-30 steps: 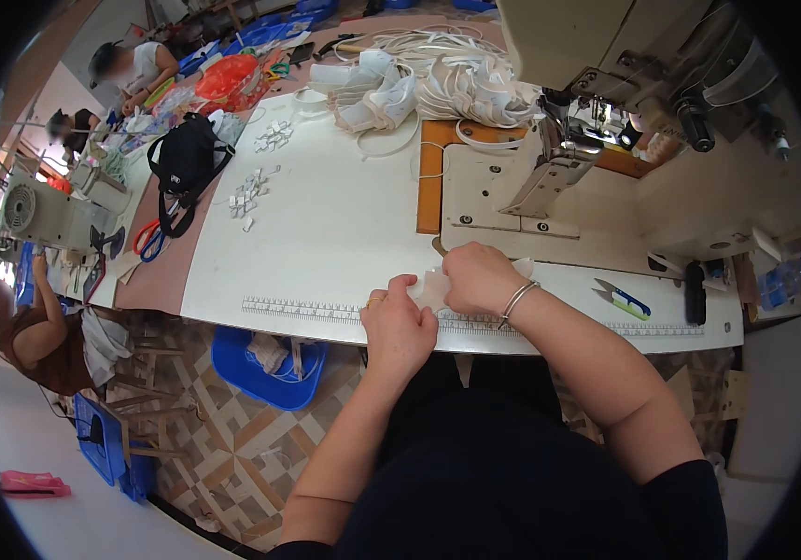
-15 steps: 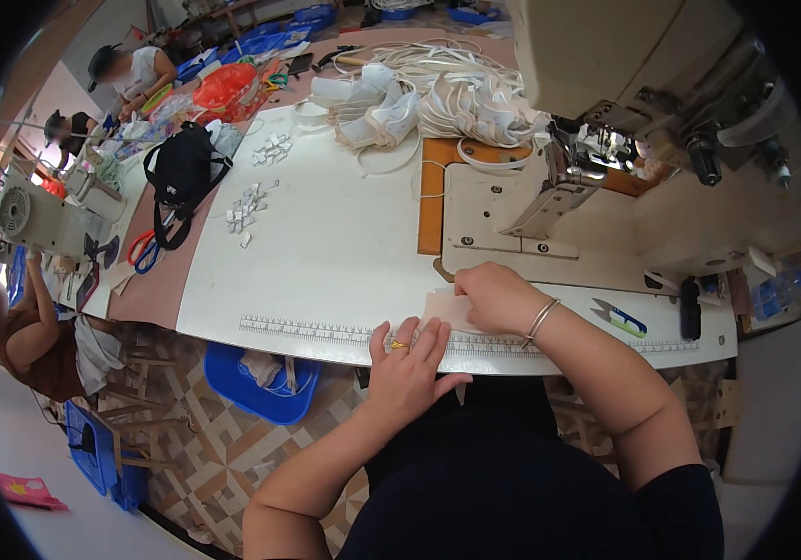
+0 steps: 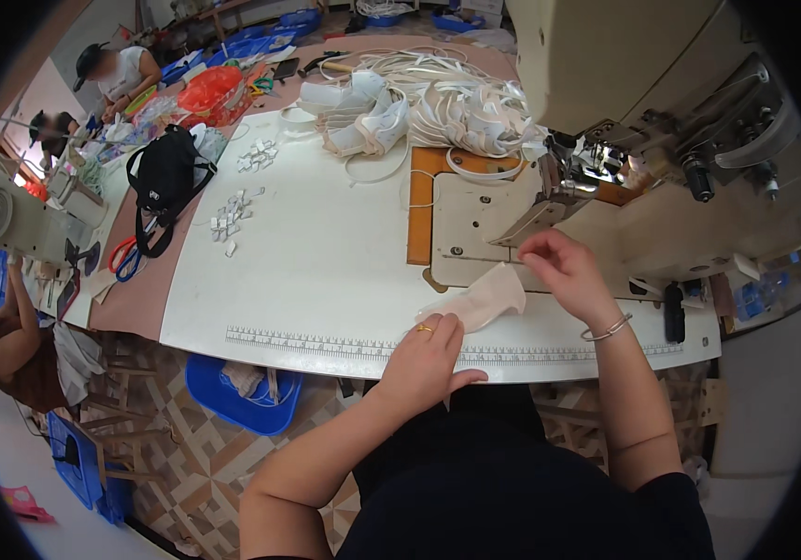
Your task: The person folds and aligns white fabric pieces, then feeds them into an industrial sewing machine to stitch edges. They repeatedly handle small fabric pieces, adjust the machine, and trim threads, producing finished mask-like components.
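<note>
A pale beige fabric piece (image 3: pixel 481 301) lies near the front edge of the white table, its right end raised and curling. My left hand (image 3: pixel 426 359) rests flat on its near left end, fingers stretched forward and thumb out to the side. Beyond the fabric's upper right corner, beside the metal plate of the sewing machine (image 3: pixel 461 219), is my right hand (image 3: pixel 564 271). Its thumb and fingertips come together in a pinch, just off the cloth; anything between them is too small to make out. A printed ruler strip (image 3: pixel 326 340) runs along the front edge under my left hand.
Shaped fabric pieces (image 3: pixel 461 117) and white straps are heaped behind the machine. Small white tabs (image 3: pixel 232 215) lie on the left, near a black bag (image 3: pixel 169 173) and scissors (image 3: pixel 126 259). A blue basin (image 3: pixel 242 392) sits below. Other people work on the left.
My right hand has lifted off the fabric and moved up and right toward the machine. The fabric's right end has risen and turned; my left hand stays on it. The snips are now hidden.
</note>
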